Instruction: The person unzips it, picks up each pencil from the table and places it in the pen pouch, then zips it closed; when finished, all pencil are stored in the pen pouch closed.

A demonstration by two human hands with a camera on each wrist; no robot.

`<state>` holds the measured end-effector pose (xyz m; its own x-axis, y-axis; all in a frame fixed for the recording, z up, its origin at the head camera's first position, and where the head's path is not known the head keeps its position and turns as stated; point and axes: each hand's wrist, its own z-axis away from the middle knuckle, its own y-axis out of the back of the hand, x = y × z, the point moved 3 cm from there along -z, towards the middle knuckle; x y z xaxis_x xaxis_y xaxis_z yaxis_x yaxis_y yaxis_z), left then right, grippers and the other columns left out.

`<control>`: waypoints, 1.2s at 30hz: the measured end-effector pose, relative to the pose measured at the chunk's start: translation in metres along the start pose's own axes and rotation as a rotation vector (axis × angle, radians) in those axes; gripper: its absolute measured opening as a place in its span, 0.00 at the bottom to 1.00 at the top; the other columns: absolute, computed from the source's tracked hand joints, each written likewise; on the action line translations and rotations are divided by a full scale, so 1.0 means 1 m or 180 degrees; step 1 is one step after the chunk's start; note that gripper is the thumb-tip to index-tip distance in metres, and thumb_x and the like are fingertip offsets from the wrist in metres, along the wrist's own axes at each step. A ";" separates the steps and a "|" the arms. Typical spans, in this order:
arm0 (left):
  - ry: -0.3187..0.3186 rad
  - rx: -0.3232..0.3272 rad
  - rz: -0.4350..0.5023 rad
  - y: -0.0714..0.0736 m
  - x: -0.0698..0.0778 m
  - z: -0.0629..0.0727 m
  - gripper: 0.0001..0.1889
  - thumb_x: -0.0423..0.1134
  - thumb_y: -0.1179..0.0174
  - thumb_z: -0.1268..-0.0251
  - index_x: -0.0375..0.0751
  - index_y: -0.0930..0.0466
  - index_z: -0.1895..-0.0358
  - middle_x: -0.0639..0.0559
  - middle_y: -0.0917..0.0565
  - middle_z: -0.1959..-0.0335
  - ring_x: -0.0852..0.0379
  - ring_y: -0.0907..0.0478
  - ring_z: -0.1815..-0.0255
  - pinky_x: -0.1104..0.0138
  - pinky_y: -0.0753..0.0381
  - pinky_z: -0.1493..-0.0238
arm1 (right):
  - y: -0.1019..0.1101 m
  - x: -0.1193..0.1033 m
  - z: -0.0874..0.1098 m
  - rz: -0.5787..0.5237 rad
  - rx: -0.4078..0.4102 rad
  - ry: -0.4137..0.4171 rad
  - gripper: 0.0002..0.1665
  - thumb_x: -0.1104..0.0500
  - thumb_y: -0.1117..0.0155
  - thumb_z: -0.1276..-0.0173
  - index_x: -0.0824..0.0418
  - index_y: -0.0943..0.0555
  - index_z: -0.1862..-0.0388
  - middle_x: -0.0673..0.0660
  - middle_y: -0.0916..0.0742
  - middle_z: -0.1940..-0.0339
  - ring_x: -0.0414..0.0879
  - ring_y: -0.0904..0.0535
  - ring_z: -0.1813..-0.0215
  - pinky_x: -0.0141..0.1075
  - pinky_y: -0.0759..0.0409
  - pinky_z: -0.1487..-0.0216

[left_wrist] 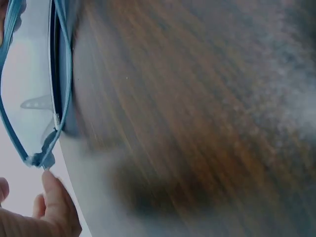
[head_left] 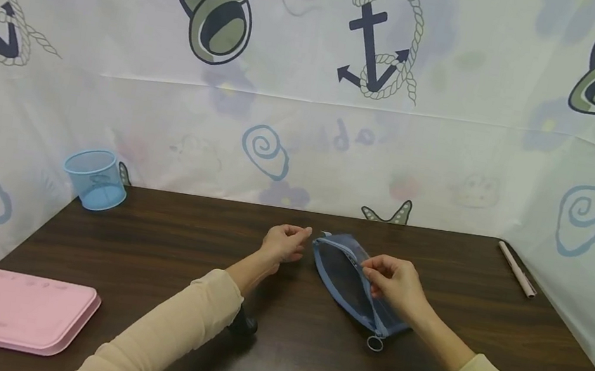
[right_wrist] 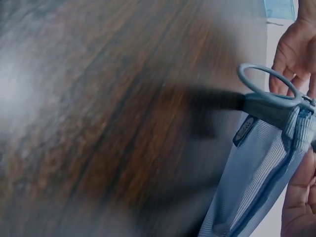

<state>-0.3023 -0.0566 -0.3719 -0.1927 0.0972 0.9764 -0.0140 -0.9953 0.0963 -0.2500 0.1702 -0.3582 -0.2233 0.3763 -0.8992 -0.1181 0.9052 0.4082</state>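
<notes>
A blue mesh zip pouch lies on the dark table, its zipped mouth gaping and a ring hanging at its near end. My right hand pinches the pouch's upper edge. In the right wrist view the ring and a small dark label show, and the pouch partly covers the right hand. Just left of the pouch's far end is my left hand, fingers loosely bent, holding nothing visible. In the left wrist view a fingertip of the left hand comes close to the pouch's corner tab; contact is unclear.
A pink flat case lies at the table's front left. Near the back left corner stands a light blue mesh cup. A pale stick-like roll rests by the right edge. Patterned white cloth surrounds the table.
</notes>
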 end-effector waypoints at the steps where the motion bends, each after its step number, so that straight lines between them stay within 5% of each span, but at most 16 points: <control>1: 0.0071 -0.0080 -0.0043 0.000 0.000 -0.001 0.22 0.47 0.42 0.34 0.33 0.26 0.46 0.40 0.21 0.48 0.44 0.21 0.48 0.63 0.17 0.53 | 0.001 0.000 0.001 0.0034 -0.0058 0.0041 0.08 0.68 0.39 0.35 0.74 0.20 0.60 0.58 0.21 0.79 0.40 0.25 0.80 0.33 0.19 0.77; 10: 0.0553 -0.0364 0.0044 -0.008 -0.008 -0.006 0.23 0.43 0.39 0.36 0.29 0.27 0.45 0.35 0.23 0.47 0.46 0.19 0.52 0.63 0.18 0.51 | 0.004 0.000 0.005 0.0328 -0.0416 0.0228 0.07 0.67 0.39 0.35 0.70 0.18 0.61 0.59 0.18 0.75 0.42 0.25 0.78 0.37 0.17 0.75; 16: 0.0586 -0.0420 0.0189 -0.011 -0.013 -0.005 0.17 0.30 0.41 0.37 0.27 0.25 0.46 0.44 0.21 0.59 0.60 0.21 0.68 0.68 0.17 0.56 | 0.005 0.001 0.007 0.0385 -0.0554 0.0257 0.06 0.65 0.38 0.35 0.68 0.18 0.62 0.58 0.18 0.75 0.41 0.26 0.77 0.35 0.18 0.74; 21: 0.0562 -0.0363 0.0458 -0.012 -0.017 -0.001 0.18 0.24 0.45 0.36 0.25 0.28 0.43 0.36 0.23 0.52 0.64 0.21 0.76 0.72 0.16 0.61 | 0.004 0.002 0.009 0.0490 -0.0583 0.0279 0.07 0.65 0.38 0.35 0.68 0.17 0.61 0.57 0.17 0.73 0.41 0.25 0.76 0.33 0.19 0.74; 30: 0.0544 -0.0083 0.0807 0.002 -0.027 0.012 0.20 0.23 0.47 0.35 0.24 0.32 0.40 0.31 0.28 0.44 0.58 0.19 0.64 0.73 0.17 0.60 | 0.028 0.014 0.028 0.0413 -0.0064 -0.0197 0.12 0.67 0.42 0.33 0.73 0.21 0.53 0.67 0.16 0.63 0.52 0.17 0.66 0.34 0.15 0.66; 36: 0.0552 0.0130 0.1050 0.011 -0.031 0.019 0.21 0.21 0.49 0.36 0.22 0.35 0.39 0.30 0.27 0.46 0.61 0.22 0.68 0.74 0.17 0.63 | 0.039 0.024 0.046 -0.0073 -0.0227 -0.0767 0.19 0.69 0.45 0.32 0.81 0.30 0.46 0.67 0.17 0.59 0.49 0.16 0.61 0.36 0.15 0.60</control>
<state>-0.2781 -0.0703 -0.3977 -0.3436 -0.2343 0.9094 0.1150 -0.9716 -0.2069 -0.2155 0.2239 -0.3712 0.0165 0.3999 -0.9164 -0.1905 0.9010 0.3897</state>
